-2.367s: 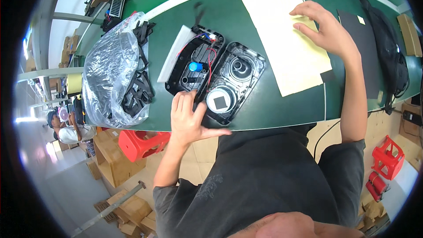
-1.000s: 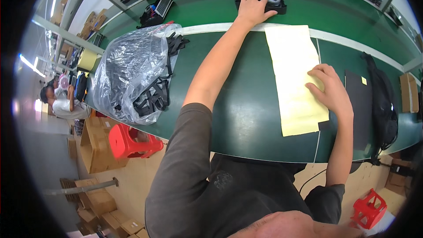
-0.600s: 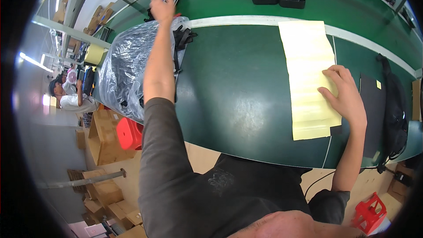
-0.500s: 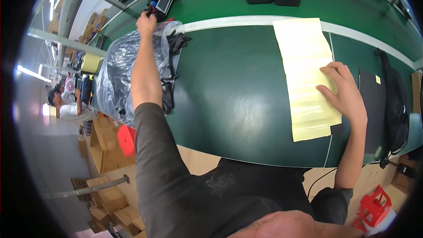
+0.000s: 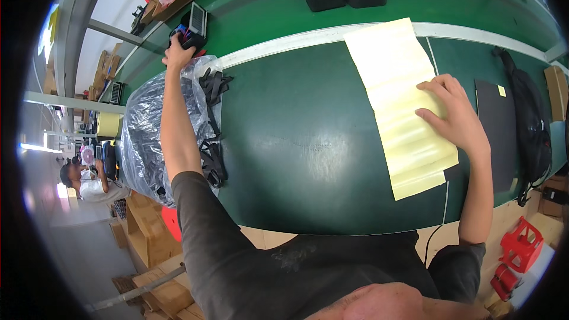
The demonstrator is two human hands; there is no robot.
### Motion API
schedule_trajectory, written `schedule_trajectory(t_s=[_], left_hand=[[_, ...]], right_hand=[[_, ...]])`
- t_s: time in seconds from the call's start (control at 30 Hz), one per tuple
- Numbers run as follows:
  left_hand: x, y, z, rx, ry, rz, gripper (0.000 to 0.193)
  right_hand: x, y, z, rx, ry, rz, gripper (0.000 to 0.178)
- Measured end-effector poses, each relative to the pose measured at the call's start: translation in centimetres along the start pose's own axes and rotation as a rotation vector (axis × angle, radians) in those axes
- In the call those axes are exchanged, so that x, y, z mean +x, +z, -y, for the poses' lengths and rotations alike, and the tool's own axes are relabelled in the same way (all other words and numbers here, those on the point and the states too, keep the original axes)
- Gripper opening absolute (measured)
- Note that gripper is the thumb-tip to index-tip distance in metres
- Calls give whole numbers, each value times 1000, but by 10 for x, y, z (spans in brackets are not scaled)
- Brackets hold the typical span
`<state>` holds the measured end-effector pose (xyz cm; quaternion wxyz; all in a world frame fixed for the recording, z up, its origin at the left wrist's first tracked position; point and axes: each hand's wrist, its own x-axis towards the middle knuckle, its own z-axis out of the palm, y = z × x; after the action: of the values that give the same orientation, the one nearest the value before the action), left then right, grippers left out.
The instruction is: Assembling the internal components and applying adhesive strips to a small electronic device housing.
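Note:
My left hand (image 5: 178,54) reaches far forward on the left. Its fingers are curled at the near edge of an open black case (image 5: 193,37), which has a silver-grey panel and blue and red parts inside. What lies between the fingertips is hidden. Below that arm lies a bulky dark item in a clear plastic bag (image 5: 145,124), with black straps (image 5: 213,163) hanging out on its right side. My right hand (image 5: 455,112) rests with thumb and fingers apart on a long, creased pale-yellow sheet (image 5: 396,98) lying on the dark green mat.
A second open black case (image 5: 367,1) with a round grey dial stands at the far middle. A dark flat panel (image 5: 495,124) and a black bag (image 5: 530,130) lie at the right. A red stool (image 5: 521,244) stands on the floor; a co-worker (image 5: 98,184) is at far left.
The whole view has shifted and turned a little. My left hand stays by the black case, and my right hand stays on the yellow sheet.

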<state>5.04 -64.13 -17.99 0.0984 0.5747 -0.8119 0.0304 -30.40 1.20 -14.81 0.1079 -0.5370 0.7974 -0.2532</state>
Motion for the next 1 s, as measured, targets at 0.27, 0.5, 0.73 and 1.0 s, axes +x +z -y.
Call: schedule_trajectory(t_s=[0.27, 0.5, 0.73, 1.0], left_hand=[[-10, -16, -167, -6, 233, 33, 89], [67, -7, -100, -314, 412, -98, 47], [66, 17, -123, -52, 603, 58, 59], [33, 6, -152, 46, 554, 102, 63]], right_hand=[[0, 3, 2, -9, 19, -2, 43], [-1, 3, 3, 16, -38, -31, 42], [-2, 1, -1, 4, 0, -4, 43], [-4, 2, 0, -8, -23, -30, 43]])
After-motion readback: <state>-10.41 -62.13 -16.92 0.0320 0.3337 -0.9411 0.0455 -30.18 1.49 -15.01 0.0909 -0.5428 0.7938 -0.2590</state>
